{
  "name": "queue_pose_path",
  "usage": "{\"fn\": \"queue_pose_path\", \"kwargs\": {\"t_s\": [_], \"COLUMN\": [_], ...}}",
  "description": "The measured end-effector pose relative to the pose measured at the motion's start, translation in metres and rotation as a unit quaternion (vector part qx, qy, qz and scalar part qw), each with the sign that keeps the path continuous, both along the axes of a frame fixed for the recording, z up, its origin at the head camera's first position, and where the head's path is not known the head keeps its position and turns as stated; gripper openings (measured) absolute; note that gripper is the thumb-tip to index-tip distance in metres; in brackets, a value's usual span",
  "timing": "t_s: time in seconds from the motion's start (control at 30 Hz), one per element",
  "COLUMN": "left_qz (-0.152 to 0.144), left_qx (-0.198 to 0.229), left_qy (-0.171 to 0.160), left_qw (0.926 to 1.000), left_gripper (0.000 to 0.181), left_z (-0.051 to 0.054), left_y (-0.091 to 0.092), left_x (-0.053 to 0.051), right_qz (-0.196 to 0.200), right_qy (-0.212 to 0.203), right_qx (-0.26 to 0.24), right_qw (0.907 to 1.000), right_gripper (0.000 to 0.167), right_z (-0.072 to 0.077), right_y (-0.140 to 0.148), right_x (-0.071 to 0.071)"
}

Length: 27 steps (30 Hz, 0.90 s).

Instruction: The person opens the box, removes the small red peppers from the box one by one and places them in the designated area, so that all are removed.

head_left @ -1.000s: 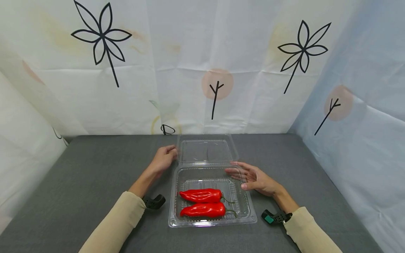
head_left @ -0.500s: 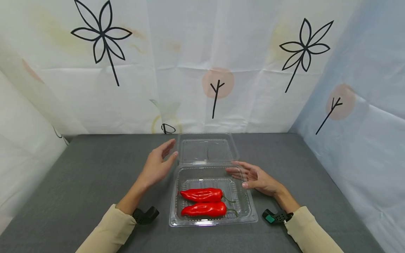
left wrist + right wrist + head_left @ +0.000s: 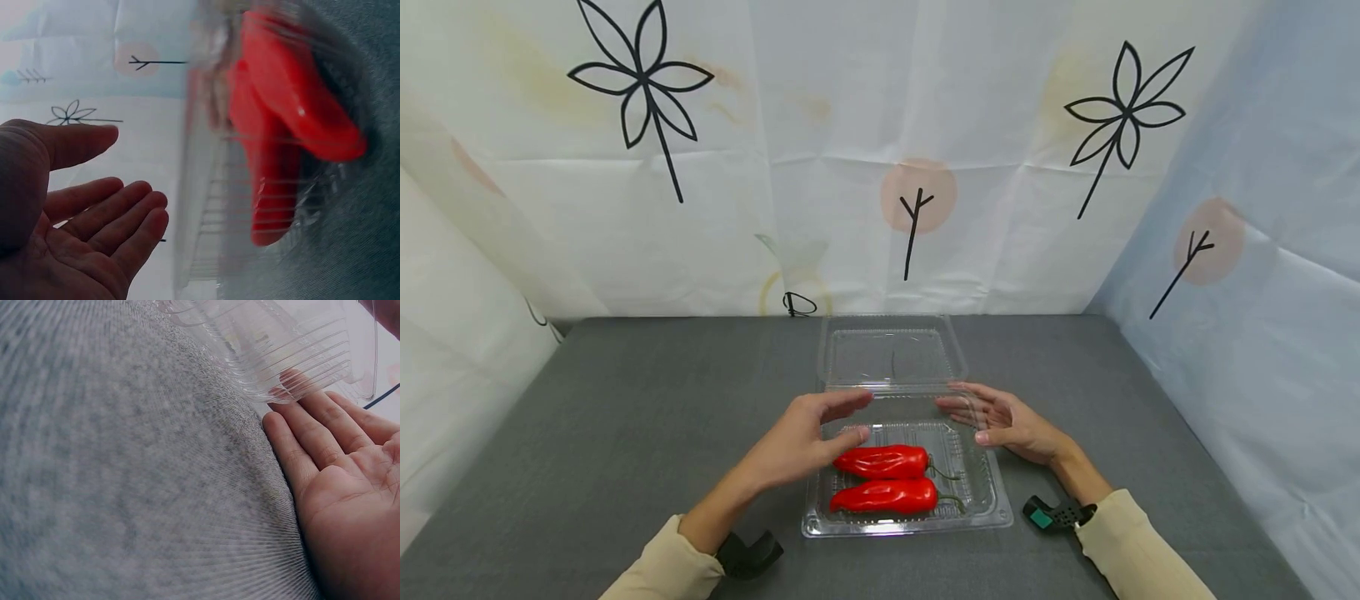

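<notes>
A clear plastic clamshell box [image 3: 842, 527] stands on the grey table, its lid [image 3: 891, 354] folded back behind it. Two red peppers [image 3: 883, 497] with green stems lie side by side in the box's front half. Over the box's left rim hovers my left hand [image 3: 808, 437], thumb and fingers apart with nothing between them; the left wrist view shows the palm [image 3: 81, 250] bare. At the right rear wall of the box rests my right hand [image 3: 1000, 421], fingers extended. In the right wrist view its straight fingers [image 3: 312, 434] lie against the clear ribbed plastic.
Grey cloth [image 3: 647, 417] covers the table around the box. A white sheet with printed flowers [image 3: 820, 192] hangs behind the table's far edge, and another bluish sheet [image 3: 1262, 358] hangs on the right.
My left hand has left the lid's left side, its fingers spreading, and come forward and right over the box. The right hand, box and peppers have stayed in place.
</notes>
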<state>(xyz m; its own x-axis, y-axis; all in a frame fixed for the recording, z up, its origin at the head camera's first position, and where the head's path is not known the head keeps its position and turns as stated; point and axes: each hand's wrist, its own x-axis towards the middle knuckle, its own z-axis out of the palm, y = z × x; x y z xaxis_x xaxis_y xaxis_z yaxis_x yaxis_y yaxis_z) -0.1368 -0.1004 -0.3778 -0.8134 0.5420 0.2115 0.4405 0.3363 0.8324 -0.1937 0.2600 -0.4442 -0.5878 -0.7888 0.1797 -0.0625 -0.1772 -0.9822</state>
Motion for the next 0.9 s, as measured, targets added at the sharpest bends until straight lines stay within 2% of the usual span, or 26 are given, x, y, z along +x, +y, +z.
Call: {"fn": "queue_pose_path", "kwargs": {"t_s": [0.1, 0.27, 0.4, 0.6, 0.9], "left_qz": [-0.024, -0.040, -0.044, -0.048, -0.064], "left_qx": [-0.007, -0.011, -0.020, -0.043, -0.080], "left_qy": [-0.011, -0.028, -0.036, -0.031, -0.041], "left_qw": [0.9996, 0.9988, 0.9982, 0.9974, 0.9939], "left_gripper": [0.047, 0.047, 0.048, 0.049, 0.049], "left_z": [-0.007, -0.014, -0.016, -0.016, -0.018], "left_y": [0.005, 0.014, 0.019, 0.023, 0.036], "left_x": [0.001, 0.003, 0.004, 0.005, -0.002], "right_qz": [-0.003, -0.006, -0.008, -0.008, -0.004], "right_qy": [-0.002, -0.002, -0.002, -0.003, -0.003], "right_qx": [0.003, 0.007, 0.008, 0.008, 0.005], "right_qw": [1.0000, 1.0000, 0.9999, 0.9999, 1.0000], "right_gripper": [0.076, 0.076, 0.075, 0.076, 0.076], "right_z": [0.001, 0.001, 0.001, 0.001, -0.001], "right_y": [0.000, 0.000, 0.000, 0.001, 0.001], "right_x": [0.001, 0.001, 0.001, 0.001, 0.001]}}
